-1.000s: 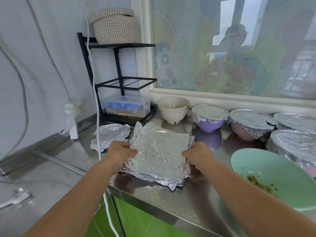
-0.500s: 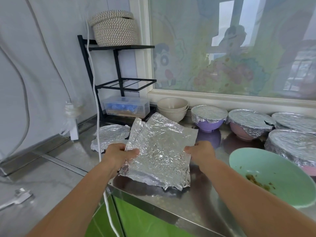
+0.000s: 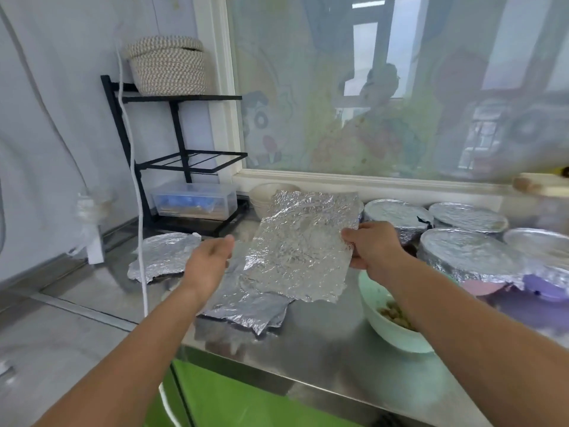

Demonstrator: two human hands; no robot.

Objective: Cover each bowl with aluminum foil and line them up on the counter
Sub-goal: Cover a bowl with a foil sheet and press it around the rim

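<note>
Fingers [image 3: 350, 238] of the right hand [image 3: 374, 248] pinch the right edge of one foil sheet [image 3: 301, 241], held above the foil stack [image 3: 246, 306] on the counter [image 3: 323, 349]. Just beside the sheet, the left hand [image 3: 209, 263] hangs spread and empty. Under the right forearm sits the uncovered green bowl [image 3: 385, 326].

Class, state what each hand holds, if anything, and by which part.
The right hand pinches one foil sheet by its right edge. The left hand holds nothing.
</note>
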